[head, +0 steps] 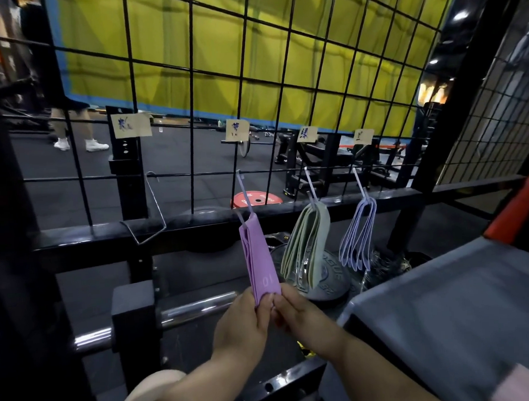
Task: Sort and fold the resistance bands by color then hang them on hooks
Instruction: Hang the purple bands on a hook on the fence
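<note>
- Purple band (258, 255): flat, matte rubber, folded into a narrow layered strip with "10" printed near the lower end. Its top loop is over a thin metal hook (244, 191) on the black wire grid (104, 177); it hangs at a slant, pulled toward the camera.
- Left hand (241, 325): fingers curled, thumb and fingertips pinching the left side of the purple band's bottom end.
- Right hand (298, 314): fingers curled, pinching the same bottom end from the right, touching the left hand.
- Green bands (307, 241): wide, dull olive loops, several bunched on the next hook to the right, hanging free.
- Lilac bands (360, 235): thin, pale, narrow loops fanned out on the hook further right.
- Paper labels (237, 130): tan slips with handwritten marks, fixed to the grid above each hook; the writing is not legible.
- Bent wire hook (155, 205): hangs left of the purple band.
- Chrome bar (198, 307): smooth, shiny, lying below the grid on the left.
- Grey bin (461, 297): smooth plastic, rounded rim, at lower right.
</note>
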